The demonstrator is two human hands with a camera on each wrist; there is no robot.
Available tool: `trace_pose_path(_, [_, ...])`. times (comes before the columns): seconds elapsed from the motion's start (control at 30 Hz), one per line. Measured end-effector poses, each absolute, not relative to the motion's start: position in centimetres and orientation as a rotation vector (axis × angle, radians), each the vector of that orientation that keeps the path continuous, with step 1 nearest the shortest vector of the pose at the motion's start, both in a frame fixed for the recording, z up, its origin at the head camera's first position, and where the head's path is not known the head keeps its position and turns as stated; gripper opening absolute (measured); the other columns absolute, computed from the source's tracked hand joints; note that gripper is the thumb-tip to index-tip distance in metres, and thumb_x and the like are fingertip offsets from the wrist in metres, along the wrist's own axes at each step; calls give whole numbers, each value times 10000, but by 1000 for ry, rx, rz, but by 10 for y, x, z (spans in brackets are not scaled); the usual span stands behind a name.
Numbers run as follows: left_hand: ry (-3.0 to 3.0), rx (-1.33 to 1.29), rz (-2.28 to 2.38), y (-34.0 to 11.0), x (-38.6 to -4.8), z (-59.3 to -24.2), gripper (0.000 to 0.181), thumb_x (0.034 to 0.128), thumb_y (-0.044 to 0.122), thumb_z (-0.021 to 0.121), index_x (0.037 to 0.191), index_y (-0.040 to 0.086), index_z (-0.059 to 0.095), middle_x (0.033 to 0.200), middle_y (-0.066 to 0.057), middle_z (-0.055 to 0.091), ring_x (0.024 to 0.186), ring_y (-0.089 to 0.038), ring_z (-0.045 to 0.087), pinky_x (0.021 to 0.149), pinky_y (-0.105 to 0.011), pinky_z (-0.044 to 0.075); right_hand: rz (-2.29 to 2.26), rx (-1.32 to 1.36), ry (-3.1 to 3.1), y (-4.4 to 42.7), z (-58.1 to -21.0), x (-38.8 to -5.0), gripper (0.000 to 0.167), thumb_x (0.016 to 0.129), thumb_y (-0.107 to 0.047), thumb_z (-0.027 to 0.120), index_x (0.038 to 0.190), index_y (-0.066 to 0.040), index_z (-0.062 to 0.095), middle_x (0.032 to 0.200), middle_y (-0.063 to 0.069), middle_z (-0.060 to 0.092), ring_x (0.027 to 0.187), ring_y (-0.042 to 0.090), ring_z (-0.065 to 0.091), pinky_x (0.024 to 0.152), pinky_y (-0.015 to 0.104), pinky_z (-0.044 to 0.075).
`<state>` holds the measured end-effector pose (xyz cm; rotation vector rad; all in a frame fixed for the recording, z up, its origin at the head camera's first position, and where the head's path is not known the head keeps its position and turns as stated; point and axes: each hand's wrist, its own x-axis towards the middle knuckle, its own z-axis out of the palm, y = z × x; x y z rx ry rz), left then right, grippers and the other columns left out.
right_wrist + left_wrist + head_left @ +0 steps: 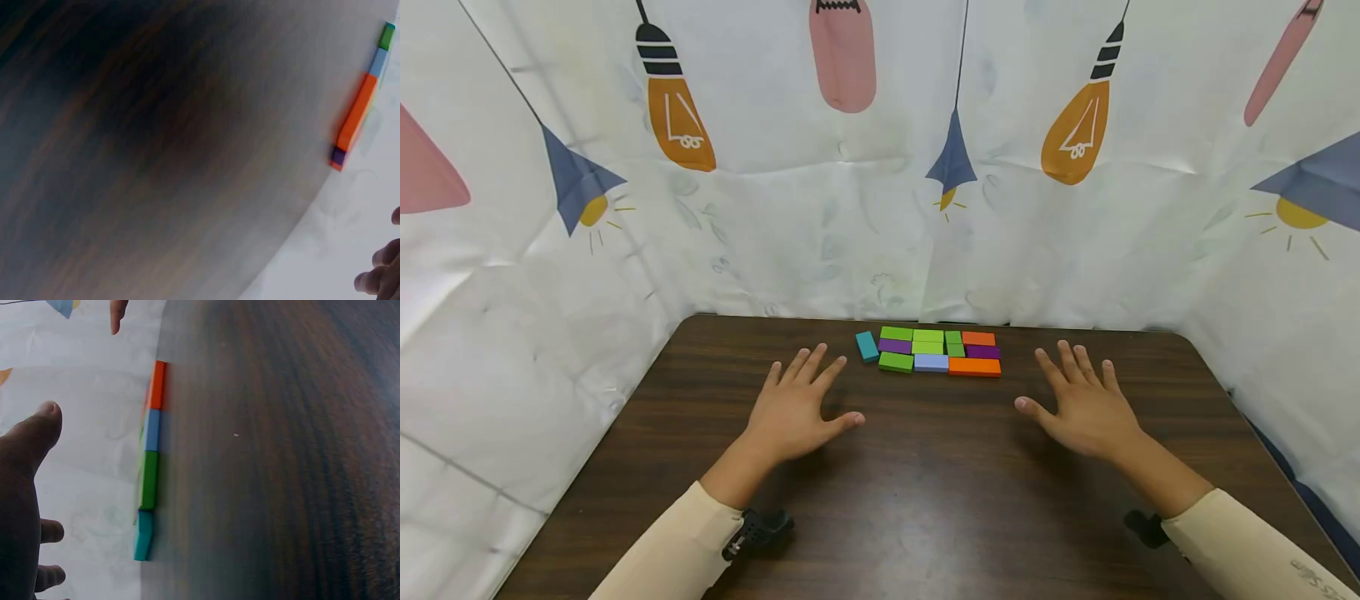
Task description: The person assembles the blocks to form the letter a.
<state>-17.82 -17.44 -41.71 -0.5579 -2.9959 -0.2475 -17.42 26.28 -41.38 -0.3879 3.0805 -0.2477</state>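
My left hand [793,412] is held over the table with its fingers spread and nothing in it. On the other side my right hand [1090,408] has its fingers spread too, also holding nothing. Between and beyond the hands, several coloured blocks lie flat in a close group near the far edge. A teal block [867,347] sits slightly tilted at the group's left end, nearest the left hand. A green block [896,362], a light blue block [931,363] and a long orange block [974,367] form the front row. Purple, green and orange blocks lie behind them.
The dark wooden table [910,483] has rounded far corners. Right behind its far edge hangs a white curtain [820,242] printed with lamps and bulbs, which also runs along both sides. A dark wrist device [756,532] is strapped at the left sleeve, another [1146,528] at the right.
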Motion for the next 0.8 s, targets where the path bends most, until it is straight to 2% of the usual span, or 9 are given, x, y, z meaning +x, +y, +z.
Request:
trace_pose_path(0.2, [-2941,-601,-241,-173,-181,-425,945,893,836,437,1582,191,422,1638,-131,324,1489,-388,308,1174,-635,230,-297,-424,3097,250,-423,-180,941,997,-731,355,1624,-39,240,1653,288,130,1513,490,119,1171,692,57])
trace_pose_path(0.4, [-2914,-648,-230,-166,-186,-430,884,920,789,466,1553,172,468,1579,-127,419,1449,-379,377,1136,-618,321,-345,-447,3121,240,-429,-188,915,1005,-701,394,1572,16,346,1614,274,287,1470,488,278,1169,652,204])
trace_pose_path(0.6, [-2934,-666,-253,-162,-185,-434,795,942,695,559,1532,166,496,1535,-109,475,1404,-346,442,1068,-592,416,-429,-460,3091,229,-432,-197,784,1027,-530,542,1546,33,377,1552,288,388,1411,493,379,1068,682,363])
trace_pose_path(0.8, [-2925,-719,-266,-156,-186,-436,703,955,601,623,1490,152,541,1451,-91,558,1339,-322,513,1028,-569,459,-443,-445,3077,223,-436,-205,722,1023,-469,583,1540,3,408,1503,281,422,1375,471,405,953,691,461])
